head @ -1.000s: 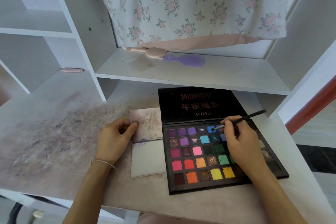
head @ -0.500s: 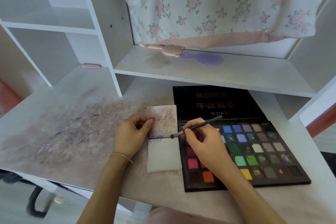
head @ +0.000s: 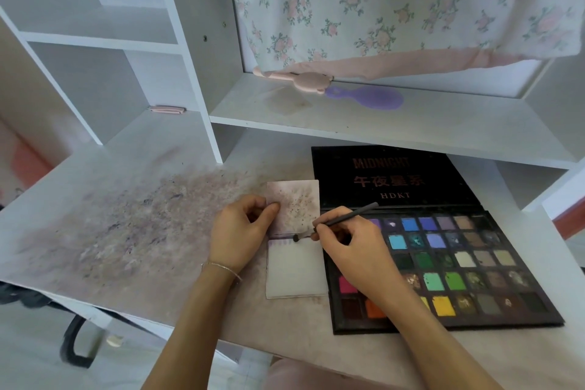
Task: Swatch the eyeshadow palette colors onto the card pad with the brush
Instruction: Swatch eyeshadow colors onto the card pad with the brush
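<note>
A: Hands first, nearest. Right hand [head: 351, 250]?
B: Fingers curled, pinching the brush [head: 335, 222]. Tip sits on the top edge of the card pad [head: 296, 272], touching it, beside a row of faint purple strokes.
A: Left hand [head: 240, 231]?
B: Thumb and fingers pinch the pad's flipped-up stained cover [head: 292, 204], holding it back. Thin bracelet [head: 223, 269] on that wrist.
A: Pad location?
B: Flat on the desk [head: 126, 231], touching the left edge of the eyeshadow palette [head: 443, 263]. Palette lies open; right hand covers some left pans.
A: Desk?
B: Powder smudges across the left part.
A: Farther back?
B: Shelf [head: 411, 127] above the palette lid, with a purple hairbrush [head: 367, 97] and a pink item [head: 300, 79] touching it. Floral cloth [head: 395, 3] hangs behind. Small pink clip [head: 167, 109] far left.
</note>
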Demonstrator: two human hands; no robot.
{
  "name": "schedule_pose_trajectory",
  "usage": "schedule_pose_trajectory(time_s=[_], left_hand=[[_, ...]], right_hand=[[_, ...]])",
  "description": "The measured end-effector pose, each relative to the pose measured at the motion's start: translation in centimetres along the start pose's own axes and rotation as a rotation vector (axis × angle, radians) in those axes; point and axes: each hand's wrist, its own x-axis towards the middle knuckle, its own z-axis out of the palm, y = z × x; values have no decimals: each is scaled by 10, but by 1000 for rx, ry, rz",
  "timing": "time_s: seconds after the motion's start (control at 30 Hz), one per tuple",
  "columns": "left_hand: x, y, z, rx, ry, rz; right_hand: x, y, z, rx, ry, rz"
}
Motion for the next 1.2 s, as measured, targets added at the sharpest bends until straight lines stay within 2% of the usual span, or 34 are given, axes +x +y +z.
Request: schedule_pose_trajectory(time_s=[1.2], left_hand=[[0, 0, 0, 5, 0, 1]], right_hand=[[0, -1, 1, -29, -20, -12]])
